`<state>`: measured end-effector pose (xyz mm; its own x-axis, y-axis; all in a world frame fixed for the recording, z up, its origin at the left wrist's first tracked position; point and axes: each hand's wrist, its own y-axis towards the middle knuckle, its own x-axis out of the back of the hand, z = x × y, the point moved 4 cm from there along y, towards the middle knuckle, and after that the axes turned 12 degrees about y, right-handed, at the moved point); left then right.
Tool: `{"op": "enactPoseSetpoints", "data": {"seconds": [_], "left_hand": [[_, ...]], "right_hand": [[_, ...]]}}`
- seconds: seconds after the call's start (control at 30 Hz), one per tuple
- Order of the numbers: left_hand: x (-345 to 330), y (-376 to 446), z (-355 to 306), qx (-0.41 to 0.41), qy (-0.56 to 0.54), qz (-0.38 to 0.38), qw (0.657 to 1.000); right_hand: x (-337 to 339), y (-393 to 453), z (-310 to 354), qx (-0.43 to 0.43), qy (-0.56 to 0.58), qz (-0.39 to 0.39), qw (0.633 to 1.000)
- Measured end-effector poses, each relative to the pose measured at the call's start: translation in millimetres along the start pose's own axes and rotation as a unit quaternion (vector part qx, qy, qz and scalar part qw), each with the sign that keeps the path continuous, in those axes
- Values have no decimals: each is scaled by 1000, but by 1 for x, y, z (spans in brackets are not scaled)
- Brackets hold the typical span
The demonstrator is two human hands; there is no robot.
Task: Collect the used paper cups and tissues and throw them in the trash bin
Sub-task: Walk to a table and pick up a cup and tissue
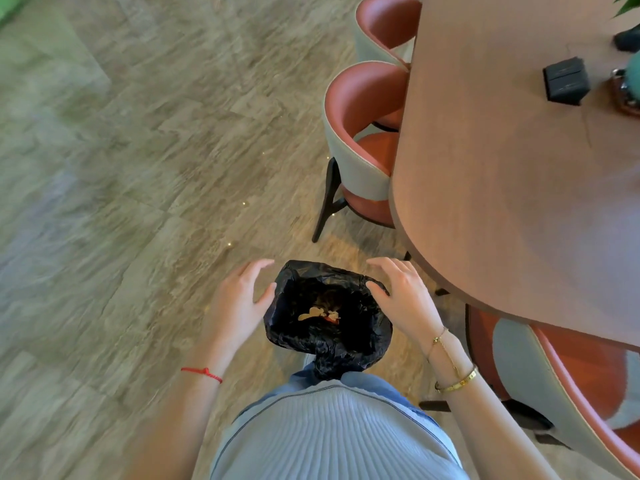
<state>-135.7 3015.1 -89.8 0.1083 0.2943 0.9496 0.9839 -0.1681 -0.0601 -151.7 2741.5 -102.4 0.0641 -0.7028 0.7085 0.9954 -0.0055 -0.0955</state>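
Observation:
A small trash bin lined with a crumpled black bag stands on the floor right in front of me. Some pale and red scraps lie at its bottom. My left hand hovers at the bin's left side, fingers spread and relaxed, holding nothing. My right hand is at the bin's right rim, fingers spread, thumb close to the bag's edge, also holding nothing. No paper cups or tissues show in my hands or on the visible part of the table.
A long wooden table fills the right side, with a black box on it. Red-and-grey chairs are tucked along its edge, and another chair stands close to my right. Open tiled floor lies to the left.

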Motion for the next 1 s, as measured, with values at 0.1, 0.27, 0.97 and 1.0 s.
{"op": "enactPoseSetpoints", "data": {"seconds": [0.1,0.27,0.97,1.0], "left_hand": [[6,-21,3,51,6,-18,999],[9,-79,-7,155,-2,-77,985],[-68,-474,-242,650,-24,-297,699],[-73,-491,-256,669,-24,-305,677]], "right_hand": [[1,6,6,44,9,31,999],[2,14,18,135,7,113,984],[-50,-213,71,522,-37,487,699],[-54,-232,72,533,-40,504,679]]}}
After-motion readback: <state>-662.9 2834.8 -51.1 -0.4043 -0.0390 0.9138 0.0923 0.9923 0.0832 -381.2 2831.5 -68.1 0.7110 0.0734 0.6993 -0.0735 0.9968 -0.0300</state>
